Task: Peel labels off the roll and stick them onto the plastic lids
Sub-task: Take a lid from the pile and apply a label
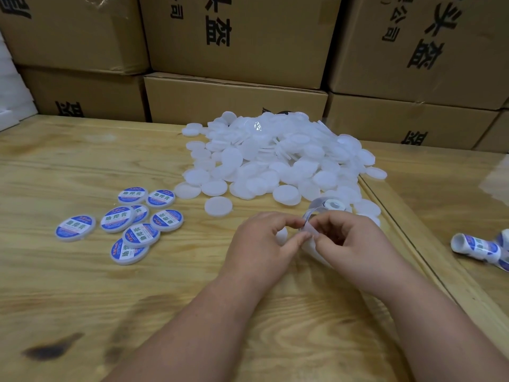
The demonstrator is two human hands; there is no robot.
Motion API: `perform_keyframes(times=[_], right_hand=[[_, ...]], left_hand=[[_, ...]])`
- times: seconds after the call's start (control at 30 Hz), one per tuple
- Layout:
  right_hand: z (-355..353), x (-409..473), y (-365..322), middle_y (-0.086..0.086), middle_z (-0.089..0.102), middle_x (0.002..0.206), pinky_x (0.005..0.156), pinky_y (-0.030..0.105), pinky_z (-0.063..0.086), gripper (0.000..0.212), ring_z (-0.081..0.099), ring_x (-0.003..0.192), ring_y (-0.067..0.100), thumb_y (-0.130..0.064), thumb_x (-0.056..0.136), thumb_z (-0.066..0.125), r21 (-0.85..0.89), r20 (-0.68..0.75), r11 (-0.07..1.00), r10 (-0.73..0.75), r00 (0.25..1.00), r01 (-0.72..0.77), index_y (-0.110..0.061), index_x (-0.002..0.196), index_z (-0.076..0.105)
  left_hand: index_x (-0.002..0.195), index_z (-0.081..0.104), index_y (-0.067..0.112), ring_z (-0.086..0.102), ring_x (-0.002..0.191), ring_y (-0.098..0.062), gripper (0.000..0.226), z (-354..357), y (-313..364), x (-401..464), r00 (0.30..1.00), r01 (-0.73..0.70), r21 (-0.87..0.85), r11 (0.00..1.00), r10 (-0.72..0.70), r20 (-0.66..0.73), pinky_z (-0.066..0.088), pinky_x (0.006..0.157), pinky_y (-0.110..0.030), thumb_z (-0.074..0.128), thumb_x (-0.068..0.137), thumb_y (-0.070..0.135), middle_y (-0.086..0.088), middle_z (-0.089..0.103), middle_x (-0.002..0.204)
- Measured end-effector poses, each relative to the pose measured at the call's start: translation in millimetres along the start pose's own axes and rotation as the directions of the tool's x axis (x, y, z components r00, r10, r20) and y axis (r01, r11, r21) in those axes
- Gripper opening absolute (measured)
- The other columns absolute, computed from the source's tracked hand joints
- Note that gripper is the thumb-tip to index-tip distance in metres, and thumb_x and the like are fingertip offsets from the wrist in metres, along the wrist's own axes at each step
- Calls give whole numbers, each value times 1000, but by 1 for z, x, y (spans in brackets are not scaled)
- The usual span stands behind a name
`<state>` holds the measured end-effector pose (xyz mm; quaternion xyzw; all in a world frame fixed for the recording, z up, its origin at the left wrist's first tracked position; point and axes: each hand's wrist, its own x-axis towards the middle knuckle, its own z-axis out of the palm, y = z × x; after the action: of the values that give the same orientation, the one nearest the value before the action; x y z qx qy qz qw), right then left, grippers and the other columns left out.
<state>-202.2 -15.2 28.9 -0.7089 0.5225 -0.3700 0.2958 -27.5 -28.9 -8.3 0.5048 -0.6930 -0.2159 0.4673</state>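
While both hands meet at the centre of the wooden surface [82,166], we judge the peeling step to be in hand: the left hand [259,241] and right hand [349,244] each pinch the curling strip of label backing [312,213], which trails up to the label roll [333,205] at one o'clock from the hands. Each grip is closed on that strip; whether a label has come free we cannot tell. Next we would need a clean lift of one label, then a bare lid to centre it on. The heap of blank plastic lids [275,155] lies loose at twelve o'clock, the labelled lids [129,224] at nine, a second label roll [479,248] at three. Stacked cardboard boxes [234,97] behind are shut, their contents hidden.
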Motion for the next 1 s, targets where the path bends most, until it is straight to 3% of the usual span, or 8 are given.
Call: perform_keyframes(times=[0.27,0.4,0.47,0.57,0.7,0.83,0.9,1.0], right_hand=[[-2,-1,0,-11,66,71,55,12,42,15,52,59,2,-40,83,66,-53,-27,999,0,1000,-1,-43,93,77],[-4,-3,-7,-18,63,65,52,10,40,26,50,55,0,-59,68,54,-73,-33,997,-16,999,14,-50,85,72],[-10,-3,-8,-17,64,68,53,11,42,14,52,56,1,-49,73,60,-117,-55,993,15,998,-22,-46,81,72],[-25,-3,-2,-17,67,71,52,11,42,23,54,56,1,-17,81,64,-184,-124,980,53,991,-75,-38,78,72],[-45,-4,6,-21,64,67,45,14,39,21,54,51,-1,-14,83,63,-233,-228,954,137,964,-190,-33,79,72],[-54,-1,14,-12,65,82,58,27,40,20,58,69,3,-16,84,62,-263,-427,902,211,879,-344,-27,100,68],[-50,1,12,-5,60,97,70,33,42,25,57,88,16,-17,85,63,-353,-566,877,77,820,-326,-23,110,65],[-33,7,-9,-7,57,94,82,31,44,18,56,91,17,-14,87,62,-423,-585,906,-265,766,-10,-23,102,67]], left_hand=[[93,80,34,63,98,5,8,0,-1,-1,995,-35,-56,998,30,-91,46,86,-13,77,85,34,27,72,95],[86,78,35,64,94,6,12,0,2,0,994,-17,-33,999,13,-112,45,82,-10,68,82,39,32,69,93],[83,76,35,64,92,7,12,-1,3,1,992,24,-51,998,-30,-119,44,79,-8,65,81,39,32,69,91],[76,70,39,63,89,12,8,-6,1,2,982,122,-106,987,-136,-134,43,75,-4,65,81,37,36,68,86],[76,70,34,64,83,9,11,-11,-3,6,948,225,-195,955,-260,-181,45,68,-6,70,85,28,30,69,81],[83,67,38,60,61,5,16,-13,-2,8,922,266,-315,911,-335,-192,40,53,-7,69,86,22,23,69,75],[85,64,41,53,53,2,21,-14,-1,8,925,252,-345,904,-330,-187,38,48,-9,67,86,20,20,67,71],[86,64,43,52,53,1,23,-14,-1,8,935,234,-347,908,-308,-176,38,48,-10,66,85,20,20,65,69]])
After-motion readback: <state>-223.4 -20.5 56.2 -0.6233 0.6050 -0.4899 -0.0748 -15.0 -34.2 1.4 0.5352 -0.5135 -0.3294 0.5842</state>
